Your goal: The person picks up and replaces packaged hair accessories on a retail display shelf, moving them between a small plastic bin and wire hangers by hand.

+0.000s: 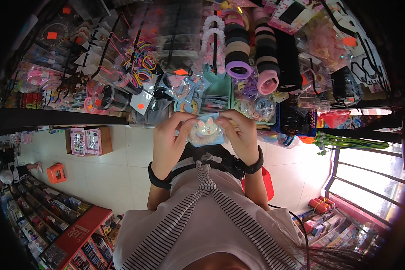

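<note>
Both hands hold one small clear plastic packet (207,130) upright before my chest. Inside it are a white bunny face with pink ears and a pale fluffy ring, against a light blue card. My left hand (170,143) pinches the packet's upper left corner between thumb and fingers. The upper right corner is gripped by my right hand (238,135). Just beyond the packet is a pale green tray (219,84) with bagged hair ties. More bagged hair accessories (179,86) lie at its left, and a bag of pastel scrunchies (254,108) at its right.
Hooks above carry rolls of hair bands (238,50) and colourful elastics (141,64). A blue basket (313,121) stands at the right. On the floor at left are a cardboard box (104,140) and an orange stool (56,172); a person (18,173) is at far left. Red shelving (77,233) stands behind.
</note>
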{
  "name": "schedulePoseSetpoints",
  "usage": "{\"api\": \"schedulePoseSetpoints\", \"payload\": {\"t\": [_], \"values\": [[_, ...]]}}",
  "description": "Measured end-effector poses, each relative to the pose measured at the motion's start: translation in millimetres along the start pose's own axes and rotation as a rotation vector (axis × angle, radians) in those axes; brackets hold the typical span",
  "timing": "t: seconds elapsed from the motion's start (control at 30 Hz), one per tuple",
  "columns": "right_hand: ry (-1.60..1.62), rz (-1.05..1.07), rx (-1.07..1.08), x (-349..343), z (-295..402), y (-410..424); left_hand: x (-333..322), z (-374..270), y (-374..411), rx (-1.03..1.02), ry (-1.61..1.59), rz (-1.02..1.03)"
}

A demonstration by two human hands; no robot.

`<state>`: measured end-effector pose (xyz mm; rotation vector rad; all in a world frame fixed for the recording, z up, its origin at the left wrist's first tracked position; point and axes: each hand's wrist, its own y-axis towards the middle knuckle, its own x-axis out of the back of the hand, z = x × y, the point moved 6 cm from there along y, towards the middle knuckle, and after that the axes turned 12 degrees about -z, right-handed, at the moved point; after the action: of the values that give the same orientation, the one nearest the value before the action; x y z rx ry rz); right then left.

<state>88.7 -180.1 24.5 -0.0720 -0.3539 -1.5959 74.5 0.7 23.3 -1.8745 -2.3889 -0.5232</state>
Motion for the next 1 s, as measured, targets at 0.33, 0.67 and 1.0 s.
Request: {"api": "schedulePoseSetpoints", "payload": {"t": [0.33, 0.67, 1.0], "values": [[-0.105, 0.035, 0.286, -7.7, 16.5, -2.0, -9.8, -26.3, 1.2, -0.260, 0.112, 0.050], [-0.139, -0.114, 0.234, 7.8, 26.4, -4.7, -5.2, -29.6, 3.2, -0.165, 0.063, -0.062], [-0.173, -0.181, 0.313, 8.6, 31.2, -4.3, -3.1, -35.2, -0.2, -0.235, 0.126, -0.074]]}}
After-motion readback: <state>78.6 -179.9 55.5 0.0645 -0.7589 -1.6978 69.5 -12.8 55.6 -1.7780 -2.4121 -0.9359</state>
